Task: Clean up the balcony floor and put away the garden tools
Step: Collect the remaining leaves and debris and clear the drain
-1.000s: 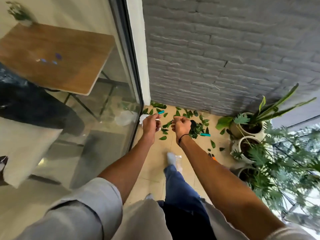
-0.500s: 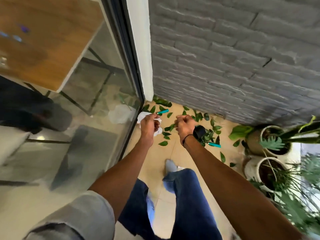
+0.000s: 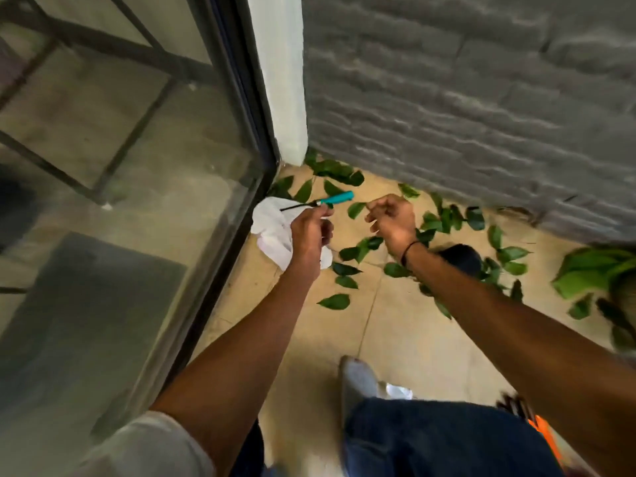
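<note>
At the near edge of the tan tiled balcony floor [image 3: 406, 339] stands the person's leg in dark blue jeans [image 3: 444, 438], with a pale grey shoe [image 3: 358, 376] pointing towards the far wall. By the near right edge of the floor a bright orange object [image 3: 542, 428] shows, too blurred to tell what it is.

Further out, both bare forearms reach forward over the floor. The left hand [image 3: 309, 232] is curled round a crumpled white plastic bag [image 3: 272, 228], which hangs just beside the dark-framed glass sliding door [image 3: 137, 208] along the floor's left edge. The right hand [image 3: 390, 218], with a thin black band at the wrist, has its fingers curled in; it seems to hold nothing, though a thin edge of the bag could be hidden there.

Scattered green leaves [image 3: 346, 270] lie across the middle and far part of the floor. A black rounded object [image 3: 461, 258] sits among them, partly hidden by the right forearm. A small garden tool with a teal handle and black shaft [image 3: 330, 199] lies near the far left corner, just past the left hand. A leafy green plant [image 3: 592, 273] sits at the right edge. The grey painted brick wall [image 3: 464, 98] closes the far side.
</note>
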